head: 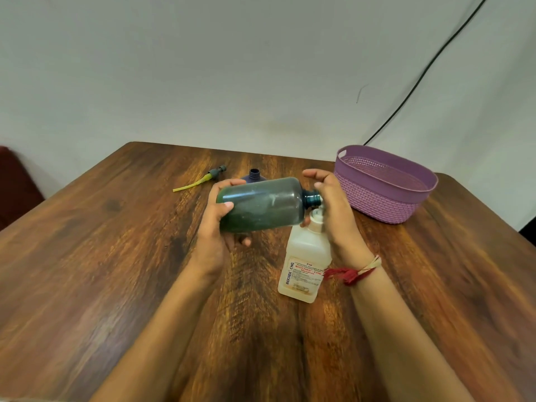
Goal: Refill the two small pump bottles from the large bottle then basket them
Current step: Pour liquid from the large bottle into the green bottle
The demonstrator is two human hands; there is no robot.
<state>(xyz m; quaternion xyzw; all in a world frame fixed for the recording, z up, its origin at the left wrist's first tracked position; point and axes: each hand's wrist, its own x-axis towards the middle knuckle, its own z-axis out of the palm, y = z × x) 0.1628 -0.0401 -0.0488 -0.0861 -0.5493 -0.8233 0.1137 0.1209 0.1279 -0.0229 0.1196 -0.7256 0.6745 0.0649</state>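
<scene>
Head view: the left hand (216, 224) grips the base of the dark green bottle (261, 204), which lies nearly level in the air with its open mouth just above the top of the white bottle (304, 262) standing on the table (116, 256). The right hand (333, 216) seems to curl round the white bottle's neck, though the palm hides it. To pour well, keep mouth over mouth and raise the base slowly. The small purple bottle (254, 174) waits open behind, and the basket (385, 198) sits to the right.

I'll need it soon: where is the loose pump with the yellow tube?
Head view: the pump lies far back on the table, left of the small purple bottle.
</scene>
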